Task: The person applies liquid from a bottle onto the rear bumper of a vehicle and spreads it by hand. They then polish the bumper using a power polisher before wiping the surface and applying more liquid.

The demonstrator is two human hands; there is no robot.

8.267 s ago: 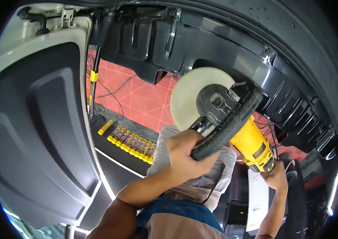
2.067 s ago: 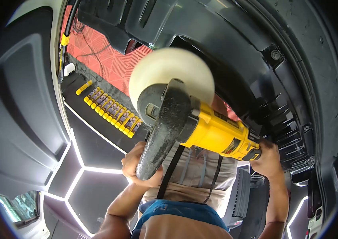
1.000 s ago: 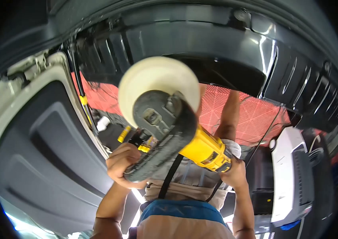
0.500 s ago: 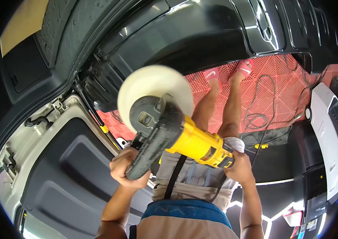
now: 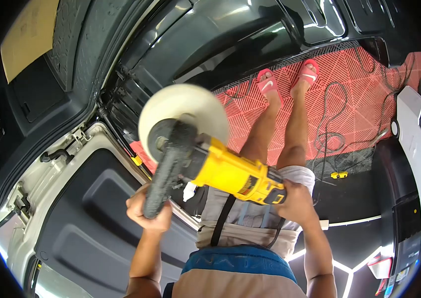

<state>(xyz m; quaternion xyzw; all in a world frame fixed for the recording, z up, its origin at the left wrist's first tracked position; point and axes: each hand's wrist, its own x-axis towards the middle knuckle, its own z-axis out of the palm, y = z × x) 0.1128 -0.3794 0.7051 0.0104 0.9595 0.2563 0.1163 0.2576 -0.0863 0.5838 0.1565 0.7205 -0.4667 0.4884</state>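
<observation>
Between my hands is a yellow and black polisher (image 5: 228,169), held out in front of my body. A round cream pad (image 5: 185,107), blurred at its face, sits at its far end. My left hand (image 5: 148,208) wraps around the black side handle (image 5: 163,174). At the rear of the yellow body, my right hand (image 5: 297,201) closes around the end. Beyond the pad is the glossy dark car panel (image 5: 220,35), with a gap of red floor showing between part of the pad and the panel.
An open car door (image 5: 116,198) with a dark inner lining stands at left. Cardboard (image 5: 29,37) lies inside the car at upper left. Loose cable (image 5: 332,114) coils across the red floor mat (image 5: 359,94) near my pink sandals. A white and black object (image 5: 414,129) stands at right.
The polisher has shifted slightly left and its side handle is now more upright in view. Both hands moved with it. The view has tilted, showing more of the floor and my sandals.
</observation>
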